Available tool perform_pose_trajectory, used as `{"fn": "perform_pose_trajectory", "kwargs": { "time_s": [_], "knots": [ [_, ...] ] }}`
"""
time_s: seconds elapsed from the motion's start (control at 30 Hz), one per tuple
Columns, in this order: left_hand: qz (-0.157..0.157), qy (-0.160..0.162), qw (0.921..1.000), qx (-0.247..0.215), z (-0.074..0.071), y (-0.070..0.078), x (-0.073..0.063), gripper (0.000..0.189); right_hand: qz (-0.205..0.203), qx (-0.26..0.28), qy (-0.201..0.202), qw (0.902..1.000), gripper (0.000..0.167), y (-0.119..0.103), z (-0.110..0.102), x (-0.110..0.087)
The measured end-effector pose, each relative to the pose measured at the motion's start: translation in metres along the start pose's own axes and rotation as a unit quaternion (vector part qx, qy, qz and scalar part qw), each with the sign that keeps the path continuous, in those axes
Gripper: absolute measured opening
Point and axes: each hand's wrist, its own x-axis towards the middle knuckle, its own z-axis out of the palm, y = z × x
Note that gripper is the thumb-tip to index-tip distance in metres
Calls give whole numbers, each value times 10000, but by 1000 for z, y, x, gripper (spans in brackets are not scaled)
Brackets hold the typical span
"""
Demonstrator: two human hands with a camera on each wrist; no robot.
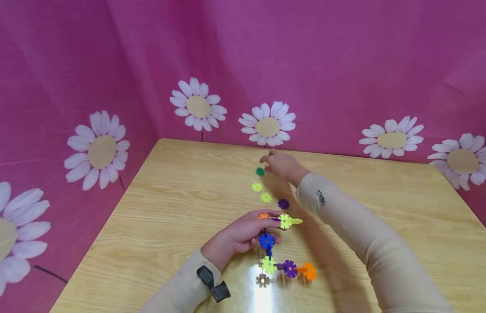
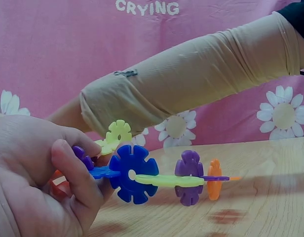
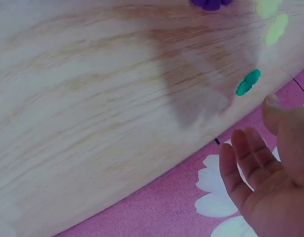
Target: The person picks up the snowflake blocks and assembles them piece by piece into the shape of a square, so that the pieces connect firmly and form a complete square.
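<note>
My left hand (image 1: 248, 230) grips a chain of interlocking plastic snowflake discs between thumb and fingers. In the left wrist view a blue disc (image 2: 134, 174) stands right at the fingertips, with a purple disc (image 2: 189, 177) and an orange disc (image 2: 214, 178) further along the chain. Yellow-green discs (image 1: 269, 264) are linked in it too. My right hand (image 1: 282, 165) reaches to the back of the table, its fingers loosely bent around nothing. Just beside its fingertips a loose green disc (image 1: 260, 171) lies on the wood.
Two loose yellow-green discs, one of them nearer (image 1: 266, 198), and a purple disc (image 1: 283, 204) lie between the hands on the wooden table (image 1: 168, 187). A pink cloth (image 1: 325, 65) with white daisies hangs along the table's back and left edges.
</note>
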Motion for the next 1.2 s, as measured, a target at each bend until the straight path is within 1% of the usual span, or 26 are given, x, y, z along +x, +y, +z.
{"fn": "perform_pose_trajectory", "kwargs": {
  "time_s": [0.1, 0.27, 0.33, 0.5, 0.63, 0.73, 0.83, 0.97, 1.03, 1.2],
  "knots": [
    [19, -19, 10000, -39, 1, -1, 0, 40, -21, 18, -150, 9999, 37, 1, 3, 6],
    [78, 8, 9999, 68, 3, -1, 0, 39, 48, 159, -342, 9993, 31, 0, 7, 10],
    [71, 23, 9999, 77, 3, -1, 0, 38, 100, 224, -350, 9991, 29, 0, 8, 9],
    [53, 21, 10000, -11, 3, 3, -2, 40, 172, 558, -227, 9980, 26, 3, 9, 13],
    [74, -29, 10000, -38, 2, 6, -2, 41, -96, 601, -126, 9981, 19, 6, 6, 19],
    [65, -32, 10000, 6, 2, 6, -2, 40, -227, 712, -125, 9971, 20, 7, 7, 23],
    [4, -24, 10000, 3, 1, 5, -3, 39, -31, 1021, -320, 9943, 28, 6, 8, 25],
    [-61, -11, 10000, -76, 0, 4, -5, 39, 247, 1124, -594, 9916, 31, 5, 10, 27],
    [-60, -2, 9999, -97, -1, 3, -6, 39, 263, 1095, -678, 9913, 30, 5, 11, 28],
    [-11, 30, 10000, -71, -2, 2, -7, 40, 155, 891, -829, 9924, 30, 4, 11, 29]
  ]
}}
